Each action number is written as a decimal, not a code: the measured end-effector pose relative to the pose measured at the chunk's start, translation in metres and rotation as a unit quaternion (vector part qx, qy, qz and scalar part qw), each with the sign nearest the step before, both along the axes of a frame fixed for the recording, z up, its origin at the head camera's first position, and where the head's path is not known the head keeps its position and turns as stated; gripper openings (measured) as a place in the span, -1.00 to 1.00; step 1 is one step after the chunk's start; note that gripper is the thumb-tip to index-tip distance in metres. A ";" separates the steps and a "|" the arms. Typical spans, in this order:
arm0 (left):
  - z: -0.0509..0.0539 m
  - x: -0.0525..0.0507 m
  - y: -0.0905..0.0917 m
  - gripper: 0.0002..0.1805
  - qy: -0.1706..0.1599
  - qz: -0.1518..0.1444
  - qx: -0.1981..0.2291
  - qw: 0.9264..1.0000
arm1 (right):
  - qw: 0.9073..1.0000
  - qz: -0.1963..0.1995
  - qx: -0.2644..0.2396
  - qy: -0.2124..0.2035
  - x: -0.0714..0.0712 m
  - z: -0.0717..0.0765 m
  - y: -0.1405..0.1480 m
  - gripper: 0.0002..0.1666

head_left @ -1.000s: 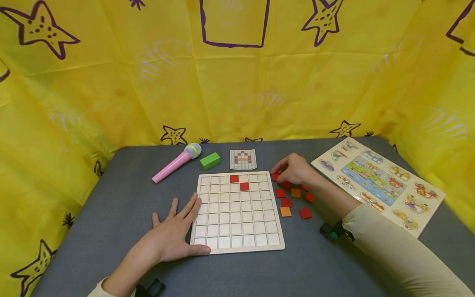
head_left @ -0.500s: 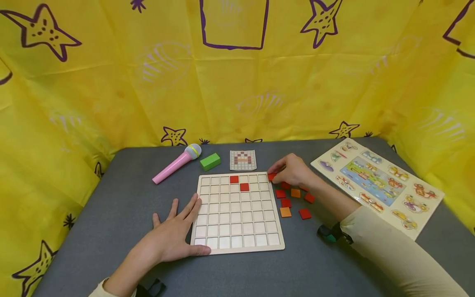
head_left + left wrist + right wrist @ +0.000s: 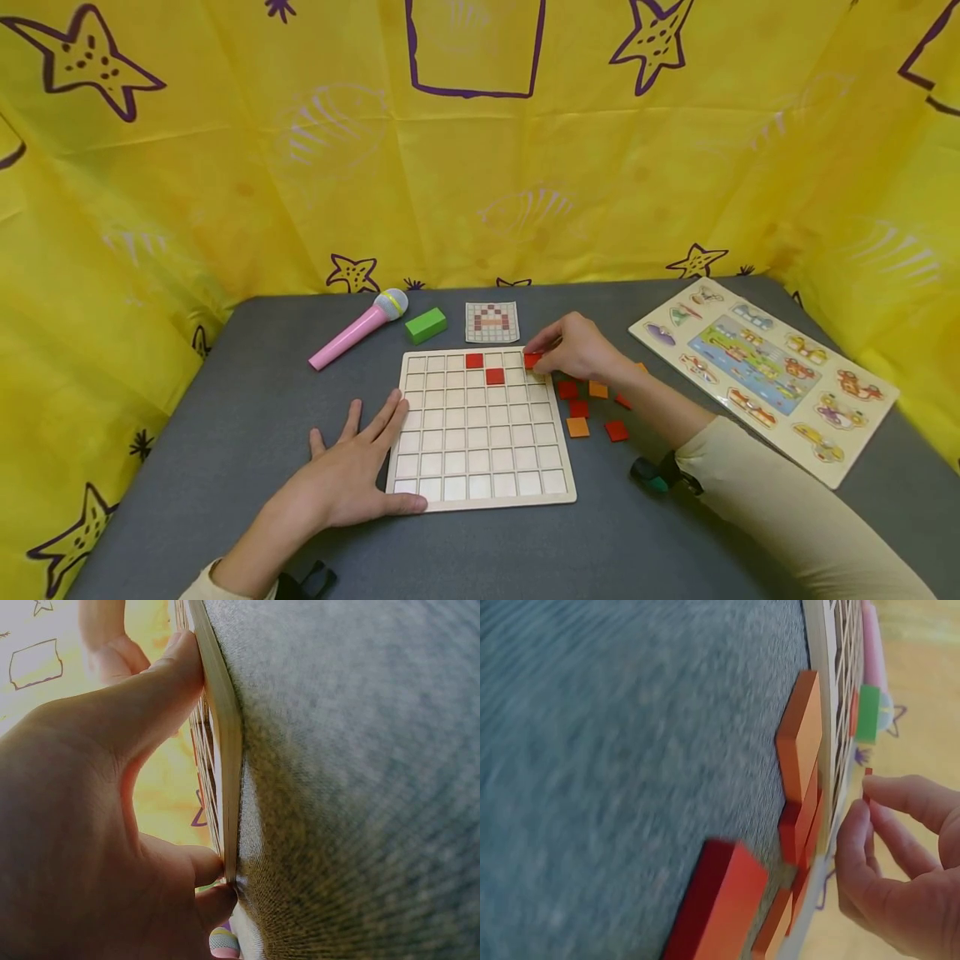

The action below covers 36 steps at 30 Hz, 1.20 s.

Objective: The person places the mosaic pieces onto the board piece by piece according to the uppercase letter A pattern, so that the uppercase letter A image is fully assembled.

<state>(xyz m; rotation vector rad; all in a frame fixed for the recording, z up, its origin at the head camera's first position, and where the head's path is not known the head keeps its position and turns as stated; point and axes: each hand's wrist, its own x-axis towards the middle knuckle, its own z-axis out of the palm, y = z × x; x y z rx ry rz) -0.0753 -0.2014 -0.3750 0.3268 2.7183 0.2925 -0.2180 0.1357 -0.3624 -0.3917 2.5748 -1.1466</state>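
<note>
A pale wooden grid board point(image 3: 480, 437) lies on the grey table, with one red tile point(image 3: 474, 361) in its top row and another red tile point(image 3: 495, 377) in the second. My left hand point(image 3: 348, 483) rests spread at the board's lower left corner, thumb on the front edge and fingertips on the left side. Over the board's upper right corner, my right hand point(image 3: 577, 348) pinches a red square tile point(image 3: 532, 361) between thumb and fingers; the right wrist view shows this tile point(image 3: 868, 780) edge-on. Several loose red and orange tiles point(image 3: 577, 427) lie right of the board.
Behind the board lies a small patterned card point(image 3: 491, 322), with a green block point(image 3: 426, 325) and a pink toy microphone point(image 3: 356, 332) to its left. A wooden picture puzzle point(image 3: 765, 375) occupies the table's right side. A yellow cloth point(image 3: 480, 167) hangs around the back.
My right hand has moved left with a red tile, from the loose tiles to over the board's upper right corner. My left hand has stayed in place.
</note>
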 end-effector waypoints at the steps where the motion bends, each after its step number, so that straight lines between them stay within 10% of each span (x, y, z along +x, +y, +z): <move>1: 0.000 0.000 0.000 0.50 0.000 0.001 -0.002 1.000 | 1.000 0.002 -0.003 -0.002 0.001 0.000 -0.002 -0.69; 36: 0.001 -0.001 0.001 0.49 0.000 0.003 -0.003 1.000 | 0.997 0.075 0.002 -0.001 0.005 0.004 -0.086 -0.71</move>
